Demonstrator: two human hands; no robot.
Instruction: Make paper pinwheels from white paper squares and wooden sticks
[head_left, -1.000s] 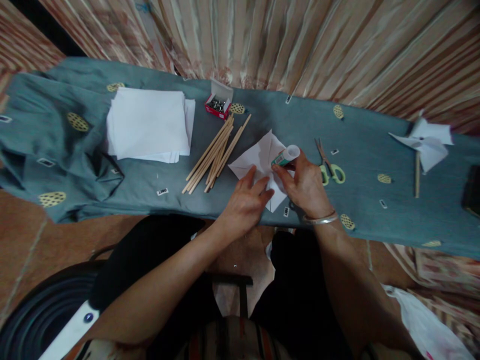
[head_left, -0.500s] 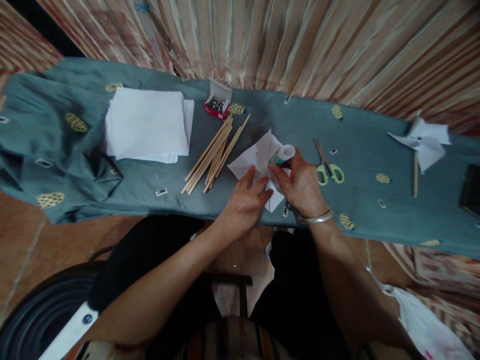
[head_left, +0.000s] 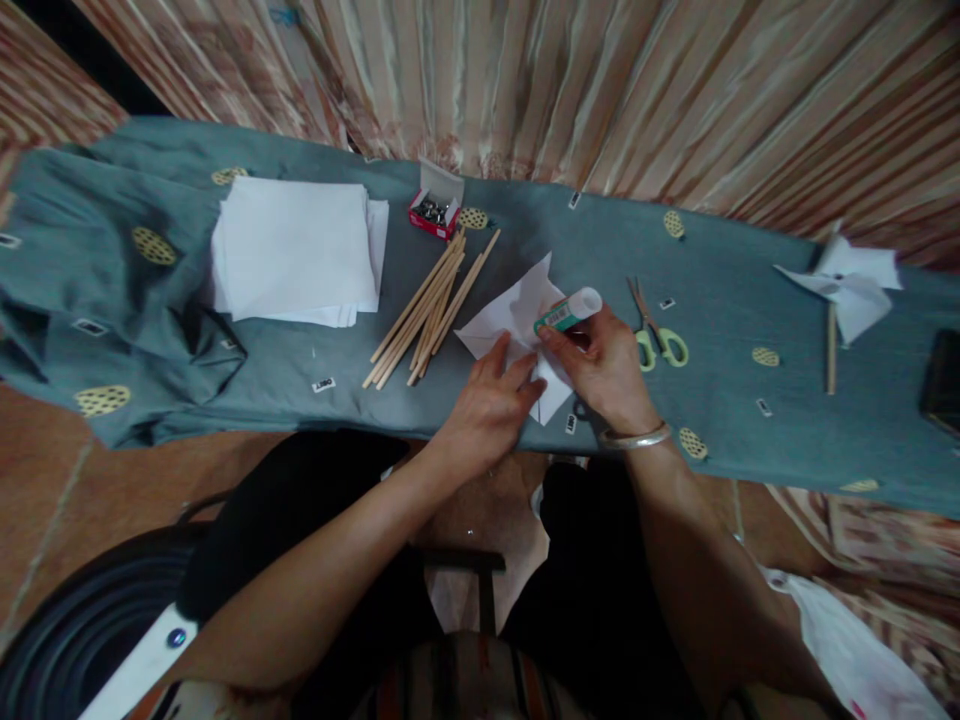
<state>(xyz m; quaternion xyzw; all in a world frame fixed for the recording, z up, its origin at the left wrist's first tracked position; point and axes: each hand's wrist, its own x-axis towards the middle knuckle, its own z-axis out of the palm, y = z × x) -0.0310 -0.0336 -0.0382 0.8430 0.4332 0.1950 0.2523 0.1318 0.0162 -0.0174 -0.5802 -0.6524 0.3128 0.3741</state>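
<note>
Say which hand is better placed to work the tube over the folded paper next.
Probably the right hand: it grips the white-and-green tube over the folded paper. The left hand lies with fingers spread on the paper, seemingly steadying it.

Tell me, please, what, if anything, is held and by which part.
The right hand grips the labelled tube by its barrel; the left hand rests on paper.

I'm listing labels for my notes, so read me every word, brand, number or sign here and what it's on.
None readable with certainty.
Printed patches on the cloth: lettering too blurred.
White-and-green tube in the right hand: label too small.
Red box: markings too small.
</note>
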